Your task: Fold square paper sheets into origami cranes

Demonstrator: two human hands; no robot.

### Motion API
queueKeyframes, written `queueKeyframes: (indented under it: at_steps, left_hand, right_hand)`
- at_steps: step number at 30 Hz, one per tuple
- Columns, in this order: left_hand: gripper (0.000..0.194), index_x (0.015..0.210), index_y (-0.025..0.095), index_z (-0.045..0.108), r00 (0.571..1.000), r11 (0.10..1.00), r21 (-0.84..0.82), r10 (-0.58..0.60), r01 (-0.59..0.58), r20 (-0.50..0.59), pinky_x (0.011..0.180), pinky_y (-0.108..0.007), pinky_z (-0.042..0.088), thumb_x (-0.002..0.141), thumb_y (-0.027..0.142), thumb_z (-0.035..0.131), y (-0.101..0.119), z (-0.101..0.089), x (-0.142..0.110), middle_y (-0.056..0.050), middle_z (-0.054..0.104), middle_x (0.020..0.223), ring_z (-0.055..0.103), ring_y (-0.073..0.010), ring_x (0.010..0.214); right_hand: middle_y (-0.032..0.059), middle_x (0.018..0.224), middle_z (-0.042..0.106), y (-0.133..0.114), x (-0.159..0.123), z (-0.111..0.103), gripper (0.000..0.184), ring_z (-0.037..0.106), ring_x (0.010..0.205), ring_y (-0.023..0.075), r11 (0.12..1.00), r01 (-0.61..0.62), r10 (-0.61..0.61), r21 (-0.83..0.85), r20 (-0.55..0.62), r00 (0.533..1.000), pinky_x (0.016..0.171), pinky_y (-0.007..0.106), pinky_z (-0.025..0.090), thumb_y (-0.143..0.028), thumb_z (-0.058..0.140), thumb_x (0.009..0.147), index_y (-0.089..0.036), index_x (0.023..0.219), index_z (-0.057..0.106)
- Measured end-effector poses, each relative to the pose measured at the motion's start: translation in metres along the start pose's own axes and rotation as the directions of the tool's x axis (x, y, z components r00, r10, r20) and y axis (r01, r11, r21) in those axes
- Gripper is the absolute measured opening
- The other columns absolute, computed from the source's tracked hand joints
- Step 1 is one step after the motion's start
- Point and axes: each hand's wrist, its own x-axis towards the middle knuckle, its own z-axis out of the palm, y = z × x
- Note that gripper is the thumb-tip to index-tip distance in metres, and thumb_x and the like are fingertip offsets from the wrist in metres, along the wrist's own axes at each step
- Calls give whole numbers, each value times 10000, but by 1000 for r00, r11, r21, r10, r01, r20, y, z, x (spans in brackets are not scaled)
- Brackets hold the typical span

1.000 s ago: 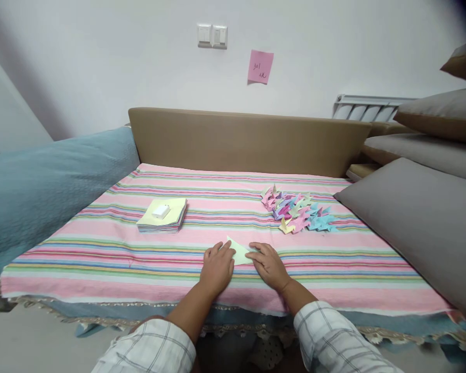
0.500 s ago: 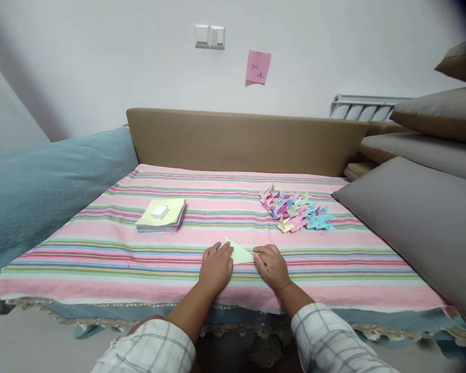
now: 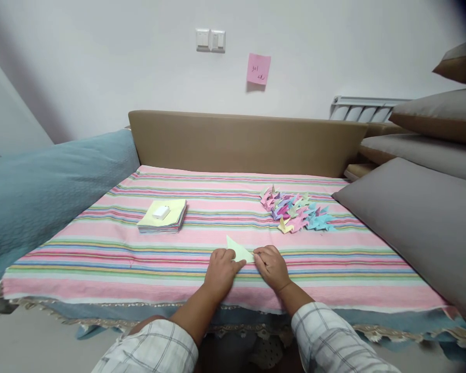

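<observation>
Green paper: the folded pale green paper (image 3: 242, 253) lies between the hands on the striped cloth (image 3: 120, 259), near its front edge, within easy reach of both.
Left hand: the left hand (image 3: 220, 267) has its fingers curled over the paper's left side, thumb along the near edge, seemingly to steady it; whether they pinch, I cannot tell.
Right hand: the right hand (image 3: 272, 265) pinches the right-hand corner between thumb and fingers, probably for finer control.
Paper stack: the square sheets (image 3: 171, 206) sit off to the left, a small white block (image 3: 161, 212) on top, perhaps as a weight.
Folded pieces: the colourful folded shapes (image 3: 299, 211) cluster beyond the right hand, apart from the flat sheets.
</observation>
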Motion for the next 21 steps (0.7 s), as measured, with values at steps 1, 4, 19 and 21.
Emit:
queueKeyframes:
  at_steps: [1, 4, 19, 21]
  left_hand:
    - [213, 1020, 377, 662, 1000, 1000, -3, -1, 1, 12, 785, -338, 357, 849, 302, 560, -1, 1, 0, -37, 568, 883, 471, -186, 869]
    - [200, 990, 315, 677, 1000, 1000, 3, -15, 15, 26, 700, -302, 340, 878, 309, 512, -5, 5, -2, -38, 552, 813, 468, -174, 802]
    - [146, 778, 223, 685, 994, 994, 4, -113, 113, 6, 695, -327, 380, 808, 253, 545, -8, -20, -12, -55, 588, 838, 510, -192, 801]
    - [168, 749, 207, 672, 993, 994, -30, -111, 109, -40, 733, -339, 396, 811, 323, 567, -7, -17, -9, -60, 605, 884, 517, -196, 829]
  right_hand:
    - [53, 839, 669, 0, 0, 0, 269, 545, 818, 199, 1000, -4, 4, 0, 0, 1000, 785, 375, 444, -256, 436, 892, -220, 715, 635]
    - [52, 837, 667, 1, 0, 1, 266, 544, 821, 197, 1000, -6, 6, 4, 0, 1000, 781, 370, 444, -257, 430, 896, -216, 737, 640]
    - [45, 836, 660, 0, 0, 0, 247, 537, 823, 193, 999, -19, 18, 29, 37, 999, 789, 351, 423, -251, 433, 896, -215, 749, 628]
    - [47, 838, 659, 0, 0, -1, 241, 544, 822, 193, 999, -23, 21, 40, 60, 998, 782, 348, 424, -257, 427, 896, -217, 775, 631]
